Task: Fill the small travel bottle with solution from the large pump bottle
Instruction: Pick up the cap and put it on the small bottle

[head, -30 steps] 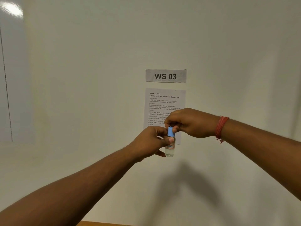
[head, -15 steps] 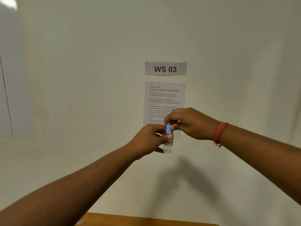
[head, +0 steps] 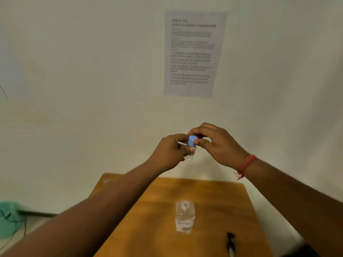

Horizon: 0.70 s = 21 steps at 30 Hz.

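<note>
I hold the small clear travel bottle (head: 189, 157) in the air above the far edge of the table. My left hand (head: 169, 152) grips its body. My right hand (head: 215, 143) pinches its blue cap (head: 191, 140) from the right; the cap sits on the bottle's top. The large clear bottle (head: 184, 217) stands upright on the wooden table (head: 156, 229) below my hands, its top open. A black pump part (head: 231, 242) lies on the table to its right.
A printed instruction sheet (head: 193, 52) hangs on the white wall ahead. A green object (head: 9, 217) sits low at the left, beside the table. A red thread band is on my right wrist.
The view has tilted down, so the table, the large bottle and the pump part have come into sight. Both hands still grip the small bottle and its cap in the same way.
</note>
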### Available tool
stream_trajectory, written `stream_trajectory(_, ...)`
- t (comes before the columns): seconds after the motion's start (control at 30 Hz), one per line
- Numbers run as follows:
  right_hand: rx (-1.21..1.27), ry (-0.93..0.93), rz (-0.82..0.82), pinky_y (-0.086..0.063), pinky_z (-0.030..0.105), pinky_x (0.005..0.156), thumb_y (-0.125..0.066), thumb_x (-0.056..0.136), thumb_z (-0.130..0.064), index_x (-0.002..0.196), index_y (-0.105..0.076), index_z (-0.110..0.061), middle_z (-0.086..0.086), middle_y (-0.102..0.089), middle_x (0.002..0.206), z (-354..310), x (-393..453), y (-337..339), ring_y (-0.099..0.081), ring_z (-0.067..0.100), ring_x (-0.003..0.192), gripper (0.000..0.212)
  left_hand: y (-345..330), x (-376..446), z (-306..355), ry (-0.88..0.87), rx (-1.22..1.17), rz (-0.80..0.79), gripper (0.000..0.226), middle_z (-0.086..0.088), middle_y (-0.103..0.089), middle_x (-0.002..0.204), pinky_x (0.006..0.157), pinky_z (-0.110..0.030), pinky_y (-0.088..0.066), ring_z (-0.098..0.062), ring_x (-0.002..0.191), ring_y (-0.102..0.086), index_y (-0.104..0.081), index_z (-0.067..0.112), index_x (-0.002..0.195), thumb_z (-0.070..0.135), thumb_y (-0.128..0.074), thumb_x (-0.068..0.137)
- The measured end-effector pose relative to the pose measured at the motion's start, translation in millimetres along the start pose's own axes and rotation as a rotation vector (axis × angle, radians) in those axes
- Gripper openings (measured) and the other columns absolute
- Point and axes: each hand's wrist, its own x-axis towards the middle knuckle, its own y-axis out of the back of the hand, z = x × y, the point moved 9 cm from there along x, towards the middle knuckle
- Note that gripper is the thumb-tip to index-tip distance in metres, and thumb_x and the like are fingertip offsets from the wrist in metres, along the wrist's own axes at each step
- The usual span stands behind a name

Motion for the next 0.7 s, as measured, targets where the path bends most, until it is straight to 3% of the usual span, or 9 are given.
stream_trajectory(0.2, 0.089, -0.106, 0.024, -0.052, 0.021, 0.084, -0.061, 0.094, -0.012, 0.115, -0.067, -0.014, -0.001, -0.065, 0.105, 46.1, -67.9, -97.4, -0.059, 0.008, 0.093, 0.022, -50.3, -45.4, -87.8, 0.093, 0.067, -0.037, 0.03, 0.005, -0.075, 0.108, 0.083, -0.033, -0.059, -0.009, 0.098, -0.068, -0.07, 0.018, 0.12, 0.02, -0.076, 0.09)
stream_trajectory(0.27, 0.12, -0.15, 0.013, -0.052, 0.021, 0.081, -0.062, 0.093, -0.012, 0.115, -0.067, -0.013, -0.001, -0.064, 0.104, 56.6, -90.9, -125.4, -0.059, 0.008, 0.092, 0.022, -67.6, -61.4, -113.9, 0.128, 0.078, -0.077, 0.03, 0.006, -0.074, 0.108, 0.083, -0.021, -0.055, -0.005, 0.098, -0.066, -0.07, 0.018, 0.121, 0.018, -0.074, 0.091)
stream_trajectory(0.43, 0.174, -0.265, -0.048, -0.041, 0.006, 0.08, -0.062, 0.091, -0.008, 0.116, -0.067, -0.011, -0.001, -0.061, 0.105, 74.1, -149.5, -189.1, -0.054, 0.004, 0.092, 0.025, -106.1, -105.9, -178.2, 0.224, 0.065, -0.105, 0.025, 0.008, -0.074, 0.101, 0.077, -0.001, -0.043, 0.013, 0.091, -0.062, -0.071, 0.017, 0.115, 0.01, -0.072, 0.092)
stream_trajectory(0.5, 0.193, -0.32, -0.063, -0.038, 0.004, 0.081, -0.062, 0.09, -0.006, 0.116, -0.066, -0.011, -0.002, -0.061, 0.107, 79.2, -168.9, -208.7, -0.053, 0.003, 0.094, 0.027, -118.7, -119.2, -197.3, 0.249, 0.073, -0.102, 0.025, 0.003, -0.076, 0.104, 0.078, -0.003, -0.044, 0.016, 0.087, -0.061, -0.072, 0.016, 0.114, 0.008, -0.073, 0.09)
stream_trajectory(0.57, 0.206, -0.363, -0.083, -0.037, 0.005, 0.082, -0.061, 0.089, -0.005, 0.116, -0.066, -0.012, -0.002, -0.061, 0.108, 85.7, -185.9, -226.6, -0.054, 0.005, 0.096, 0.028, -131.8, -128.5, -216.5, 0.279, 0.071, -0.109, 0.025, 0.001, -0.076, 0.105, 0.082, -0.012, -0.049, 0.004, 0.091, -0.065, -0.072, 0.016, 0.113, 0.007, -0.074, 0.089)
stream_trajectory(0.63, 0.214, -0.405, -0.098, -0.042, 0.012, 0.083, -0.061, 0.089, -0.005, 0.115, -0.067, -0.014, -0.003, -0.062, 0.109, 93.8, -201.7, -243.8, -0.057, 0.008, 0.097, 0.028, -145.8, -136.5, -235.6, 0.314, 0.077, -0.119, 0.026, 0.001, -0.076, 0.106, 0.086, -0.023, -0.053, -0.008, 0.099, -0.068, -0.072, 0.015, 0.113, 0.006, -0.074, 0.089)
stream_trajectory(0.7, 0.21, -0.453, -0.104, -0.047, 0.02, 0.083, -0.061, 0.089, -0.005, 0.115, -0.066, -0.015, -0.002, -0.063, 0.111, 103.5, -215.2, -258.7, -0.058, 0.011, 0.099, 0.029, -159.0, -143.4, -250.6, 0.331, 0.092, -0.129, 0.027, 0.0, -0.076, 0.107, 0.087, -0.027, -0.054, -0.011, 0.101, -0.068, -0.072, 0.013, 0.115, 0.005, -0.073, 0.089)
